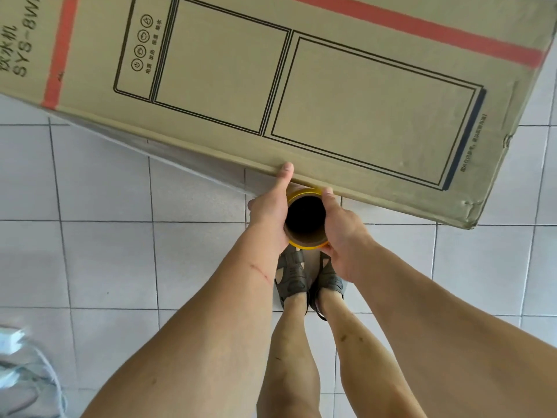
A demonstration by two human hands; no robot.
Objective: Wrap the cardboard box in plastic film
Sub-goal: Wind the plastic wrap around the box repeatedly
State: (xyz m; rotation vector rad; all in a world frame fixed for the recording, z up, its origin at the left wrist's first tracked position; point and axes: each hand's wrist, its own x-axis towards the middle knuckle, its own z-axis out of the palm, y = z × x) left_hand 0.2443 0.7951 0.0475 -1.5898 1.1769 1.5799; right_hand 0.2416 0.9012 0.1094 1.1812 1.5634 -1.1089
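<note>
A large brown cardboard box [316, 95] with red stripes and a printed line drawing fills the top of the view, lying on the tiled floor. I look straight down the cardboard core of a plastic film roll [305, 218], held upright against the box's near edge. My left hand [268, 212] grips the roll's left side, its thumb stretched up onto the box edge. My right hand [342, 227] grips the right side. A clear sheet of film [168, 161] runs from the roll leftward along the box's near side.
White floor tiles [105, 260] surround the box. My two feet in brown sandals [307, 279] stand just below the roll. A blurred pale object [24, 375] lies at the lower left corner.
</note>
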